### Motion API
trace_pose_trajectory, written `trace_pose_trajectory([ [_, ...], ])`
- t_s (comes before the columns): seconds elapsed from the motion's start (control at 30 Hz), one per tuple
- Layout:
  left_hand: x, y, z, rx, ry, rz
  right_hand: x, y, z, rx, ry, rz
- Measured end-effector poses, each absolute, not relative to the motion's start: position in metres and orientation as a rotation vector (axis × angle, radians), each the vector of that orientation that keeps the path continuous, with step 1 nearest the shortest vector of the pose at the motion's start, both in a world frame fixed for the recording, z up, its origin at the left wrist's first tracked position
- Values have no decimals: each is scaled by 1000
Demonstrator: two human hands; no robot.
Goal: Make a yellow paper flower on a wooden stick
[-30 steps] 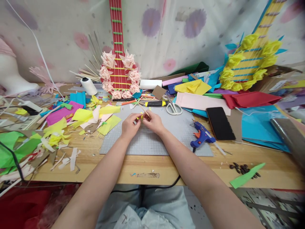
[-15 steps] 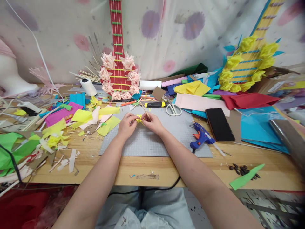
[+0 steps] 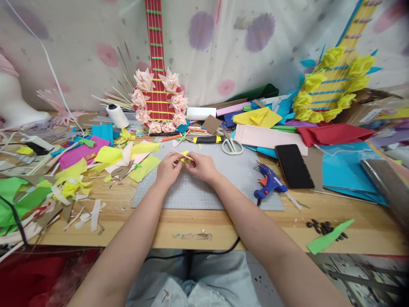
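Over the grey cutting mat, my hands meet at a small piece of yellow crepe paper. My left hand is closed, with its fingertips pinching the paper from the left. My right hand is closed too, pinching a thin wooden stick that lies slantwise across the paper. Fingers hide much of the paper, so its exact shape cannot be made out. Scissors and a yellow-and-black utility knife lie on the mat beyond my hands.
A blue glue gun lies on the mat's right side, beside a phone. Paper scraps cover the left. Behind stand a red paper guitar and a yellow one. Dark beads lie front right.
The wooden stick has tipped from steeply upright to nearly flat, leaning left across the yellow paper. My right hand has turned with it, while my left hand stays at the paper.
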State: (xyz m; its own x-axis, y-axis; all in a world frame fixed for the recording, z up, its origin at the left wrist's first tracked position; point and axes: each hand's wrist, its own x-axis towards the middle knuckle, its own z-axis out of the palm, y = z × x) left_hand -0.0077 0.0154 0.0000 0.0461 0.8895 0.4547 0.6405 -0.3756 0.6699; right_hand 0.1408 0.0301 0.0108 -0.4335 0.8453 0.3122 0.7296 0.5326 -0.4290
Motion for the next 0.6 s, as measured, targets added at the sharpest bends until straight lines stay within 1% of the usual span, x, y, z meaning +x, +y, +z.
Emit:
trace_pose_trajectory([
  [0.23,-11,17,-3,2022,1642,1240,142,30,16,-1245,-2424,154],
  [0.47,-11,18,-3,2016,1700,1213,136,31,13,-1291,-2416,89],
  [0.6,-11,19,-3,2047,1683,1264,132,31,11,-1267,-2407,85],
])
